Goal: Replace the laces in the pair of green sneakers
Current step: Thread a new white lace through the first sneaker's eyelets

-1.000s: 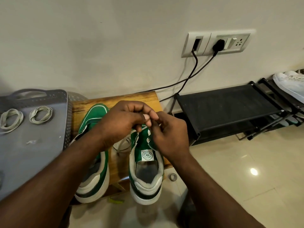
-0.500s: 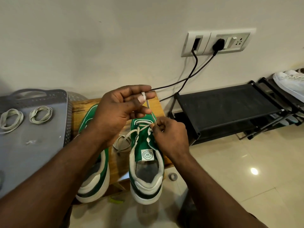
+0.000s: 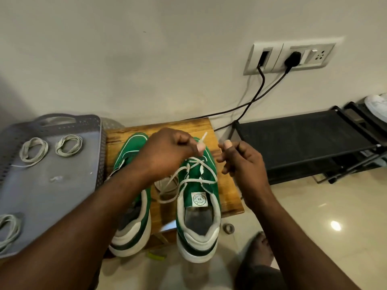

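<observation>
At frame centre, on a wooden stool [image 3: 180,128], a left-of-frame sneaker [image 3: 130,152] and a right-of-frame sneaker [image 3: 198,237] are sitting side by side. A white lace [image 3: 189,181] is crossing the right-of-frame sneaker's eyelets. The left hand [image 3: 167,150] is pinching the lace tip above the toe. The right hand [image 3: 244,162] is hovering just beside it with its fingers curled; whether it is holding any lace cannot be told. At frame left, a grey tray [image 3: 52,197] is holding coiled laces [image 3: 33,151].
</observation>
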A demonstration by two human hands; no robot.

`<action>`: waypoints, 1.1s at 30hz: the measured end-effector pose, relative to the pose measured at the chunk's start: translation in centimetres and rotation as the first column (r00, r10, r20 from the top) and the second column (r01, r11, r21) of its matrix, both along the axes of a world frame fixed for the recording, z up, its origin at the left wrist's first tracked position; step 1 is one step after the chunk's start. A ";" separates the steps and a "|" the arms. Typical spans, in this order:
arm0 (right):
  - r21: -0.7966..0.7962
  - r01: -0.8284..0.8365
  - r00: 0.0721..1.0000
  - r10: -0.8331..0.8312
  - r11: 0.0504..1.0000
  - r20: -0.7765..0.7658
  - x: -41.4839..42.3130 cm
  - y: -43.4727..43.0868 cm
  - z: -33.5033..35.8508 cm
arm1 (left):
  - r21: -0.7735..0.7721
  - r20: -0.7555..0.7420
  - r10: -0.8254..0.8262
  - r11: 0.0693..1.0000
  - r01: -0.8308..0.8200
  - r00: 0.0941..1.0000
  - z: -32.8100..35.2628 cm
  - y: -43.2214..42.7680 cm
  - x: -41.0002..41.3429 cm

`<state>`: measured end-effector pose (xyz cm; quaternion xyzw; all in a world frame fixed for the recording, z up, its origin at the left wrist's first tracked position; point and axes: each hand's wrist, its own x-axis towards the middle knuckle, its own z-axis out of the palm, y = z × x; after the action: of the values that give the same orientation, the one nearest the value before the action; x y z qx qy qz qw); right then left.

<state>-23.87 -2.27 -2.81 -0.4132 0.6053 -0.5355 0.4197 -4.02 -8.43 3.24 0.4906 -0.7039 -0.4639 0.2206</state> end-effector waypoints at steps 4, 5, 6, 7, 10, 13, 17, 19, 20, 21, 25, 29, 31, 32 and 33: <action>-0.062 -0.172 0.985 0.173 0.983 0.012 1.4 0.2 0.2 | 0.009 0.179 -0.089 0.996 0.089 0.980 -0.3 0.5 -0.5; -0.078 -0.158 0.987 0.158 0.984 -0.007 1.6 0.2 0.2 | 0.007 0.183 -0.084 0.996 0.084 0.980 -0.2 0.5 -0.5; -0.084 -0.138 0.990 0.136 0.987 -0.022 1.6 0.1 0.1 | 0.004 0.181 -0.085 0.996 0.086 0.980 -0.3 0.4 -0.4; -0.073 -0.108 0.994 0.107 0.991 -0.024 1.5 0.0 0.1 | 0.005 0.172 -0.092 0.996 0.092 0.981 -0.2 0.3 -0.2; 0.043 0.096 0.995 -0.096 0.994 0.015 0.8 -0.4 -0.5 | 0.066 -0.035 -0.043 0.997 0.045 0.998 0.2 -0.1 0.7; 0.176 0.312 0.949 -0.296 0.934 -0.107 -0.3 -0.9 -2.0 | 0.245 -0.658 0.167 0.969 -0.001 0.734 1.2 -0.9 1.6; 0.207 0.292 0.933 -0.231 0.934 -0.275 0.0 -0.9 -2.5 | 0.230 -0.831 0.261 0.965 -0.125 0.492 2.2 -2.2 3.1; 0.225 0.222 0.955 -0.166 0.949 -0.245 0.4 -0.9 -2.3 | 0.065 -0.596 0.316 0.935 -0.348 0.738 1.9 -2.5 3.5; 0.225 0.188 0.965 -0.137 0.956 -0.222 0.6 -0.8 -2.2 | -0.096 -0.359 0.352 0.908 -0.409 0.865 1.4 -2.7 3.6; 0.221 0.155 0.974 -0.112 0.963 -0.194 0.8 -0.8 -2.1 | -0.227 -0.108 0.386 0.888 -0.400 0.916 0.8 -2.7 3.7; 0.192 0.050 0.998 -0.043 0.980 -0.040 1.6 -0.7 -1.4 | -0.386 0.459 0.452 0.877 -0.286 0.765 0.0 -1.3 3.0; 0.137 -0.066 0.994 0.053 0.988 0.096 2.4 -0.4 -0.4 | -0.443 0.451 0.231 0.896 -0.009 0.862 0.1 -0.5 1.6; 0.100 -0.122 0.981 0.104 0.988 0.161 2.6 -0.3 -0.1 | -0.308 0.433 -0.019 0.937 0.167 0.901 -0.5 0.0 0.5; 0.080 -0.135 0.975 0.118 0.988 0.189 2.6 -0.2 -0.1 | -0.238 0.438 -0.096 0.946 0.218 0.894 -0.9 0.3 0.0; 0.066 -0.138 0.972 0.122 0.988 0.199 2.5 -0.2 -0.1 | -0.195 0.440 -0.125 0.953 0.231 0.889 -1.4 0.5 -0.5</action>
<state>-21.36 -2.48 -2.90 -0.3807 0.5540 -0.5199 0.5271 -4.48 -7.89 1.89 0.4816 -0.8283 -0.2756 0.0770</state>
